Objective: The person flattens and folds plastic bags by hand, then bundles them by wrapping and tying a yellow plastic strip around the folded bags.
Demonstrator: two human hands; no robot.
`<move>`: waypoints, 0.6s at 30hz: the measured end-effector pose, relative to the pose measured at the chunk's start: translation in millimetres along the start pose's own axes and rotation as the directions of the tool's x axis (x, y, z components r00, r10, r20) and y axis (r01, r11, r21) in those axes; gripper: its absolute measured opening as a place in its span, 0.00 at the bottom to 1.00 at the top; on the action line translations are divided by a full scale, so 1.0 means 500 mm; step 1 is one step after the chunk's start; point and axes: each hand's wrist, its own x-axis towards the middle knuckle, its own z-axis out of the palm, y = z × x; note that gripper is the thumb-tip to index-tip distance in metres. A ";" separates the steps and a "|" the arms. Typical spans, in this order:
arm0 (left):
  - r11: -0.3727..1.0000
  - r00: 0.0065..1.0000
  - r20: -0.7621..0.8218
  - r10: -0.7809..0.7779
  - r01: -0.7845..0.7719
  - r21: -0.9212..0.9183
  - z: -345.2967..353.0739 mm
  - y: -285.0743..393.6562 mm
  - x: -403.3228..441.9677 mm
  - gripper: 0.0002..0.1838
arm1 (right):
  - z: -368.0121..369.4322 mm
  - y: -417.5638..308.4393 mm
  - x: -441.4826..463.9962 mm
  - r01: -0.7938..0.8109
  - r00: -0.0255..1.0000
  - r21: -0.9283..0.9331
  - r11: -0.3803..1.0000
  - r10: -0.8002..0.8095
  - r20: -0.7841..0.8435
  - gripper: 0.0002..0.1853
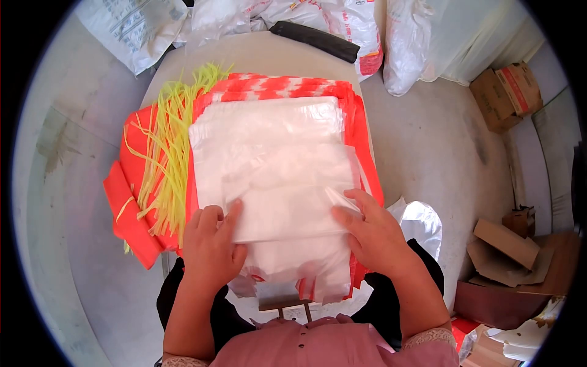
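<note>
A translucent white plastic bag [287, 211], with its lower part folded over, lies on a stack of similar plastic bags [263, 116]. My left hand [213, 244] is at the fold's left edge, its index finger resting on the plastic and its thumb apart below. At the fold's right edge, my right hand [372, 231] pinches a raised corner between thumb and fingers. Under the stack lie red-and-white bags [269, 84]; their red edges show on several sides. Loose plastic hangs toward my lap over the table's near edge.
Yellow strips [168, 147] lie left of the stack, over folded red material [125, 208]. A black roll [315, 41] lies on the table's far edge [244, 49]. Filled white sacks [137, 30] stand behind. Cardboard boxes [507, 95] and opened cartons [507, 244] are on the right.
</note>
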 end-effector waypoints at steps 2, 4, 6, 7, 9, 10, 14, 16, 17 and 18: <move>0.999 0.999 -0.032 0.032 -0.032 0.001 0.003 -0.006 0.000 0.36 | 0.000 0.000 -0.001 0.029 0.999 -0.040 0.999 -0.031 -0.038 0.27; 0.999 0.998 -0.055 0.028 -0.030 -0.020 0.003 -0.007 0.001 0.35 | 0.001 0.005 0.000 0.078 0.992 -0.089 0.993 -0.087 -0.096 0.25; 0.998 0.997 -0.072 -0.010 0.006 -0.061 -0.001 -0.005 0.001 0.32 | -0.009 -0.002 0.002 0.095 0.977 -0.147 0.985 -0.121 -0.174 0.26; 0.996 0.995 -0.096 0.010 -0.018 -0.084 -0.005 -0.008 0.000 0.31 | -0.014 -0.006 0.004 0.104 0.967 -0.176 0.979 -0.141 -0.212 0.26; 0.990 0.988 -0.146 0.047 -0.065 -0.127 -0.014 -0.020 0.000 0.29 | -0.023 0.003 0.010 0.187 0.946 -0.106 0.977 -0.208 -0.247 0.23; 0.977 0.985 -0.150 0.085 -0.112 -0.181 -0.018 -0.028 0.001 0.28 | -0.028 0.010 0.011 0.230 0.934 -0.070 0.971 -0.241 -0.266 0.22; 0.903 0.973 -0.111 0.203 -0.230 -0.362 -0.032 -0.055 0.003 0.28 | -0.030 0.047 0.016 0.349 0.928 0.298 0.888 -0.283 -0.243 0.21; 0.872 0.969 -0.069 0.239 -0.245 -0.423 -0.028 -0.061 0.001 0.27 | -0.026 0.056 0.014 0.330 0.943 0.478 0.814 -0.256 -0.213 0.22; 0.864 0.966 -0.065 0.249 -0.251 -0.437 -0.025 -0.063 0.001 0.26 | -0.024 0.063 0.013 0.324 0.946 0.524 0.788 -0.252 -0.205 0.22; 0.854 0.964 -0.060 0.260 -0.258 -0.452 -0.022 -0.065 0.000 0.26 | -0.023 0.068 0.012 0.315 0.949 0.568 0.761 -0.247 -0.196 0.23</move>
